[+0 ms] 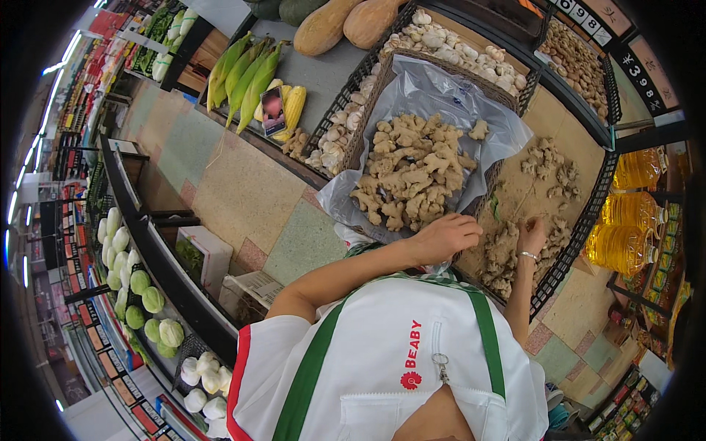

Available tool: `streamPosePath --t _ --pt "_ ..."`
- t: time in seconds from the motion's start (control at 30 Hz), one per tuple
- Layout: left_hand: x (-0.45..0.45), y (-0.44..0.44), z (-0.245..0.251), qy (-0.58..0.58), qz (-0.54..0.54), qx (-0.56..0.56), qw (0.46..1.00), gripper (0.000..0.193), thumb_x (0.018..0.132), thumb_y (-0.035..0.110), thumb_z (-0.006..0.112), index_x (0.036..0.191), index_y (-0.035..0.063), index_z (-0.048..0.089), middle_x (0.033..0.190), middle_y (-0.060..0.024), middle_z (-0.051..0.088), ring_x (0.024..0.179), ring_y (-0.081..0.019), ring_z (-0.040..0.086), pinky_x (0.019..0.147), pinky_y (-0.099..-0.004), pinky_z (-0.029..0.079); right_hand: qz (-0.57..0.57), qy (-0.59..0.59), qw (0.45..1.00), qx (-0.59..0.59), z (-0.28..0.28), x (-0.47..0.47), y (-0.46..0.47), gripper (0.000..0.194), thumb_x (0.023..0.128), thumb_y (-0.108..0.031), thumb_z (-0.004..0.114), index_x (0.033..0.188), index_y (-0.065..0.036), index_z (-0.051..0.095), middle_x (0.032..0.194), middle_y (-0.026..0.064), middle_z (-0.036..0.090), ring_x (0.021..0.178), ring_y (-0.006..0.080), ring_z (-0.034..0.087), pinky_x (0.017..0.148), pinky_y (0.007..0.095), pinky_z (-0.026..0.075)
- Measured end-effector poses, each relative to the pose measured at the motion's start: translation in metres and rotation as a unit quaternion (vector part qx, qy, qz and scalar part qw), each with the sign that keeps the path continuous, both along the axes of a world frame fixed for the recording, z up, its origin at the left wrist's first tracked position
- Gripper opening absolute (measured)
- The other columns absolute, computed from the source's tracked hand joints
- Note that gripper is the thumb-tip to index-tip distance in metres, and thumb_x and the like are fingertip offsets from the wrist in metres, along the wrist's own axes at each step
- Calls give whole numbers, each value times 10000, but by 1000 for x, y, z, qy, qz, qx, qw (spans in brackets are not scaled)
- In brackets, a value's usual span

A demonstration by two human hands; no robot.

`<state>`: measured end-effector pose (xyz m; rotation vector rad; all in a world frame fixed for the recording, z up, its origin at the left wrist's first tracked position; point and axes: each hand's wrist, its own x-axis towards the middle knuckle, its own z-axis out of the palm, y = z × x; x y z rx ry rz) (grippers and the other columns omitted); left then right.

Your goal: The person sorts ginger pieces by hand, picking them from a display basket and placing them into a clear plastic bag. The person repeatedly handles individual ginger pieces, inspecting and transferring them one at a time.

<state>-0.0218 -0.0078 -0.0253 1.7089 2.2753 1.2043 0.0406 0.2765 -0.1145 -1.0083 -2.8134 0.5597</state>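
Note:
My left hand, its fingers curled downward, hovers over the gap between a wicker basket and the crate beside it. Whether it holds anything cannot be made out. The basket has a clear plastic liner and a heap of ginger root, with one small piece of ginger lying apart. My right hand, with a bracelet at the wrist, reaches into ginger pieces in a cardboard-bottomed black plastic crate; its fingertips are partly hidden. More ginger clumps lie farther back there.
Garlic bulbs fill the crate behind the basket. To the left are corn ears, a phone-like slab and butternut-type squash. Cooking-oil bottles stand at right. A shelf with cabbages runs along the left.

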Motion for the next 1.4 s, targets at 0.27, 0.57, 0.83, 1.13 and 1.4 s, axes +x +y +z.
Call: streamPosePath --t 0.27,0.57,0.83,1.13,1.4 --pt "17 32 8 -179 45 10 983 286 851 209 570 1069 30 525 1071 -119 562 977 -308 553 752 -380 470 -5 263 886 -382 59 40 -44 188 861 -189 639 862 -1 638 758 30 620 636 93 577 588 253 504" --pt "29 63 0 -325 19 -19 945 314 851 293 594 873 0 483 710 -184 607 678 -367 594 575 -411 448 28 327 837 -439 104 57 -83 146 839 -124 667 914 -4 635 747 -10 591 669 56 519 602 208 437" --pt "29 54 2 -247 64 -91 963 225 861 237 562 879 19 509 650 -176 573 644 -377 581 567 -439 442 41 169 927 -333 58 64 -34 172 837 -124 648 960 -5 630 817 49 635 684 116 579 618 258 478" --pt "31 31 0 -105 43 -13 994 214 771 0 532 982 31 552 1027 -113 566 962 -297 550 788 -367 474 178 37 983 18 -16 16 -18 248 782 -131 629 1007 -27 615 1067 176 582 978 330 545 808 428 475" --pt "26 20 -5 -93 -27 -35 995 203 763 21 578 966 31 575 1037 -84 565 1000 -260 539 818 -342 471 259 4 965 -26 -53 -42 -59 279 812 -123 543 1080 -61 498 1136 207 487 865 408 568 666 461 491"
